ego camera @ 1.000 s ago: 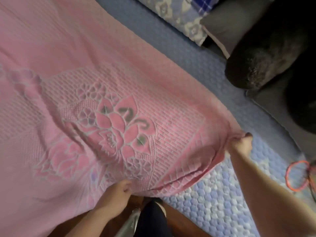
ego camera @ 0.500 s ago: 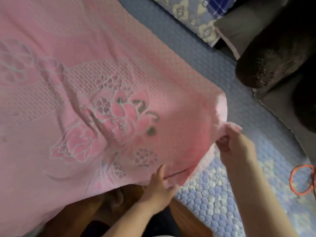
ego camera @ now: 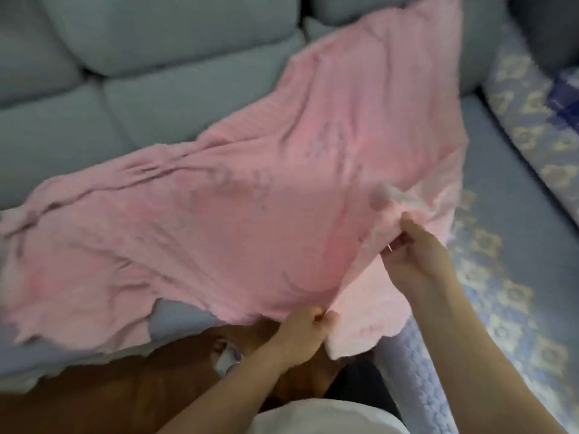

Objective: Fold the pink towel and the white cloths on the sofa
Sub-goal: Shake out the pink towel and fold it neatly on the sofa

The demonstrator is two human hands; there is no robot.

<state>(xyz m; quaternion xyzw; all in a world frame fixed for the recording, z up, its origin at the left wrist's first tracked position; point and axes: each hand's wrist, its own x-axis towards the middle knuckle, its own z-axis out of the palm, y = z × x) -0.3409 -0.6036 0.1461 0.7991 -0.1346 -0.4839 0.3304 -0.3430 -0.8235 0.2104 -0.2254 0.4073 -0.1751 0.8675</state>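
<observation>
The big pink towel (ego camera: 250,189) lies spread and wrinkled across the grey sofa (ego camera: 156,42), one end reaching up the backrest. My left hand (ego camera: 308,324) pinches its near edge at the sofa's front. Up and to the right of it, my right hand (ego camera: 410,255) grips a bunched corner of the same towel, lifted off the seat. A folded-under flap of towel hangs between the two hands. No white cloths show in this view.
A blue quilted cover (ego camera: 513,277) with pale flowers lies over the seat on the right. A patterned pillow (ego camera: 539,114) sits at the far right. Brown floor (ego camera: 109,399) and my foot in a sandal (ego camera: 225,358) show below the sofa's front edge.
The view has pulled back and swung up to show the sofa's backrest. My hands have come closer together, and the right one has carried its corner leftward over the towel.
</observation>
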